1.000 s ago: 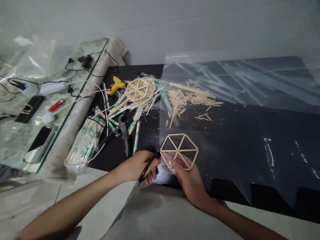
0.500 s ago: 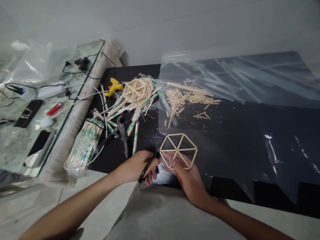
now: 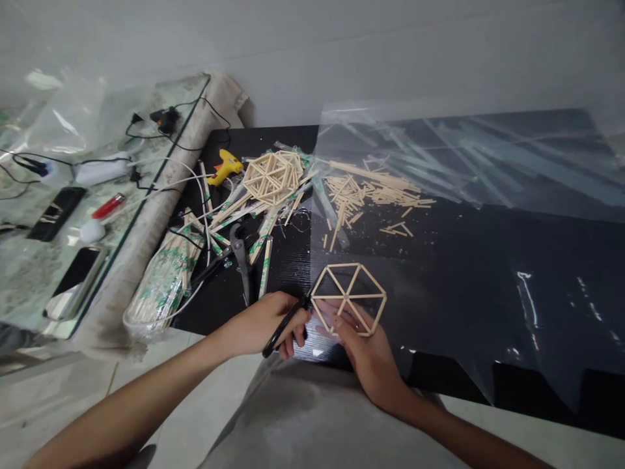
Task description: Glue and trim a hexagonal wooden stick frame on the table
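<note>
2 bare hands worked at the near edge of a black table [image 3: 469,260]. The left hand [image 3: 266,322] was closed around the black handles of a pair of scissors [image 3: 283,324], whose tip pointed at the left corner of a hexagon frame [image 3: 348,298] built of thin wooden sticks, with 6 spokes meeting at its centre. How far the blades stood apart could not be made out. The right hand [image 3: 368,355] lay at the frame's near edge, its fingers [image 3: 344,322] curled onto the sticks and pressing them against a clear plastic sheet [image 3: 488,195] that covered most of the tabletop.

Just left of the frame, black pliers [image 3: 239,251] lay on the bare table among wrapped chopsticks [image 3: 266,257], and a bagged bundle of chopsticks [image 3: 163,283] sat at the table's left edge. Farther back, a loose scatter of cut sticks [image 3: 371,192] lay on the plastic, beside a stack of finished hexagon frames [image 3: 273,176]. A yellow glue gun [image 3: 225,166] rested just left of that stack.

Well off to the left, a glass-topped surface [image 3: 29,280] carried 2 phones [image 3: 78,273], a red lighter [image 3: 110,205] and several cables [image 3: 146,130].
</note>
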Demonstrator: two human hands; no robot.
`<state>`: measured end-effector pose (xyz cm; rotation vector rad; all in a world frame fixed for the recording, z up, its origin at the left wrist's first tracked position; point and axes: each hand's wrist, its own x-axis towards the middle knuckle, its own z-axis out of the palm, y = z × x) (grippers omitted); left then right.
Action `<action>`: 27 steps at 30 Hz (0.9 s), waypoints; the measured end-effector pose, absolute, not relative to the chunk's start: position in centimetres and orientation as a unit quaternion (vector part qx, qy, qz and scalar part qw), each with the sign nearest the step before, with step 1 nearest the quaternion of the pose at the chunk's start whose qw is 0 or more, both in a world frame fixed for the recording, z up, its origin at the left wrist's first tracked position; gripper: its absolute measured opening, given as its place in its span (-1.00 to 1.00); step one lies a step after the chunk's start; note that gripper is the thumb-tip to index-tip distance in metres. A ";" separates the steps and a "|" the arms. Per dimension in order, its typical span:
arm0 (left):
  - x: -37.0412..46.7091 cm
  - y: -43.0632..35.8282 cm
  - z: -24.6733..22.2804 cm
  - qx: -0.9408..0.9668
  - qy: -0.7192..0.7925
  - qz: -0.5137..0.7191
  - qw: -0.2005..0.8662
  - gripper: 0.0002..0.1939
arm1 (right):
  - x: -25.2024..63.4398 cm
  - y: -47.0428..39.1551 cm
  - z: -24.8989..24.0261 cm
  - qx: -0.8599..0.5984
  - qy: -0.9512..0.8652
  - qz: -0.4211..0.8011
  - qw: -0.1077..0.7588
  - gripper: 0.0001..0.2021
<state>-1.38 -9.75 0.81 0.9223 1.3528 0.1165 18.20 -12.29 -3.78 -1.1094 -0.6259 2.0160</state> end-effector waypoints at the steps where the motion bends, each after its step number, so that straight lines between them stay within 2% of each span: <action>1: -1.2 -9.7 0.9 0.411 0.603 0.053 0.682 -0.59 | 18.2 -12.3 -3.8 -0.430 -0.242 0.788 0.369 -0.54; 13: -0.8 -8.3 0.9 0.440 0.585 0.031 0.681 -0.51 | 18.7 -12.6 -3.4 -0.407 -0.262 0.800 0.353 -0.63; 27: -1.6 -8.0 0.7 0.446 0.565 0.010 0.694 -0.53 | 20.5 -13.3 -4.3 -0.367 -0.285 0.838 0.286 -0.52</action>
